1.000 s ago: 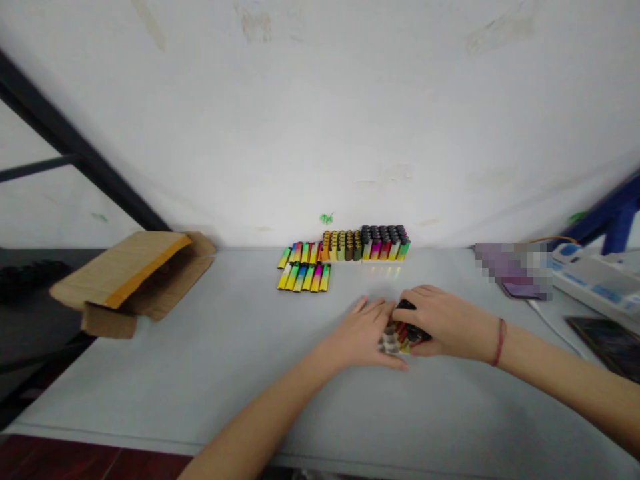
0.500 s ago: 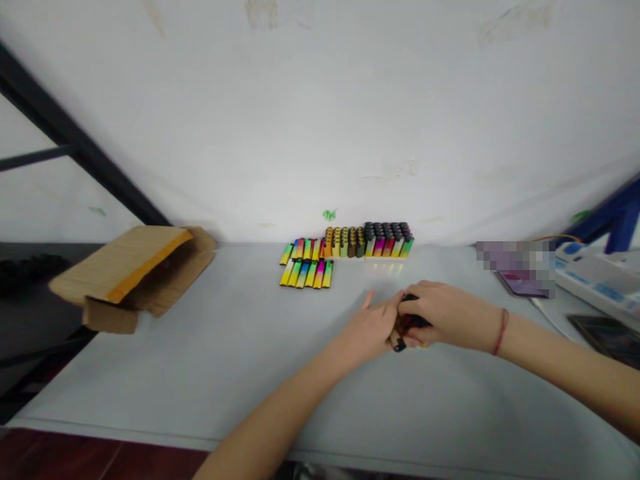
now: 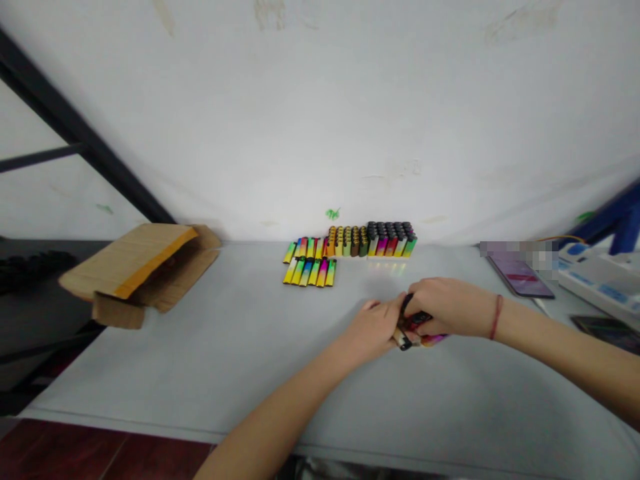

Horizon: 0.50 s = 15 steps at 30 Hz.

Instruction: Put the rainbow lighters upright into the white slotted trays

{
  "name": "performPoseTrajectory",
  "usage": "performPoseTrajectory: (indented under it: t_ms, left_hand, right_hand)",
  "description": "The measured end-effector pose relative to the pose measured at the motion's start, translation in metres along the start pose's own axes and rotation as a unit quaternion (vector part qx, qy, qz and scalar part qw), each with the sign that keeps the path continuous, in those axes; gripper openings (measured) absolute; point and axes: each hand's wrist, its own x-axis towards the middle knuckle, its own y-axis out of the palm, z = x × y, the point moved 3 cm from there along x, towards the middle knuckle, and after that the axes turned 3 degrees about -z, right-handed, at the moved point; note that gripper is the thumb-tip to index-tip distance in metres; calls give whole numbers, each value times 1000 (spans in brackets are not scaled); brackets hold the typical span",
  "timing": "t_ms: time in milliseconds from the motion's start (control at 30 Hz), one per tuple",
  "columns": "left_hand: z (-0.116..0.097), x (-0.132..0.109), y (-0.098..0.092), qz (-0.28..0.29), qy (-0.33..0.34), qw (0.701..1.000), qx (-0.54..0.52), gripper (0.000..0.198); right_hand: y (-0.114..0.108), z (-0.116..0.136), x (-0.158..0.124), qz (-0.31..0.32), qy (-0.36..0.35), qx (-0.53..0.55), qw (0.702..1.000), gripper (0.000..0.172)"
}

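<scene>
My left hand point(image 3: 373, 328) and my right hand point(image 3: 445, 308) meet above the right-centre of the table, both with bent fingers around a small bunch of lighters point(image 3: 403, 340). Black tops and bits of brown, red and purple show between the fingers; the rest is covered by my hands. Beyond them, an upright block of black-topped lighters point(image 3: 393, 239) stands by the wall. Touching its left side is an upright block of gold-topped lighters point(image 3: 347, 241). Further left, yellow and rainbow-coloured lighters point(image 3: 310, 272) lie flat in two rows.
An open cardboard box point(image 3: 135, 267) rests at the table's left end, beside a dark metal frame point(image 3: 95, 160). On the right are a phone point(image 3: 520, 270), a white power strip point(image 3: 595, 273) and a second dark device point(image 3: 607, 331). The wall point(image 3: 280, 120) closes off the back.
My right hand has shifted slightly over the bunch, and a purple-orange lighter end now shows beneath it. My left thumb has lowered. The whole view has shifted a little.
</scene>
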Motion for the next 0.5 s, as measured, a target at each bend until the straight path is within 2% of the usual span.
performPoseTrajectory:
  t_ms: [267, 400, 500]
  left_hand:
    - [-2, 3, -2, -2, -21, 1000, -12, 63]
    - [-6, 5, -6, 5, -34, 999, -12, 61]
    - [-7, 4, -7, -10, -38, 999, -24, 63]
  right_hand:
    - [-1, -2, -1, 12, 3, 27, 1000, 9]
    - [-1, -2, -3, 27, 38, -7, 999, 16]
    - [-1, -2, -4, 6, 41, -25, 999, 17]
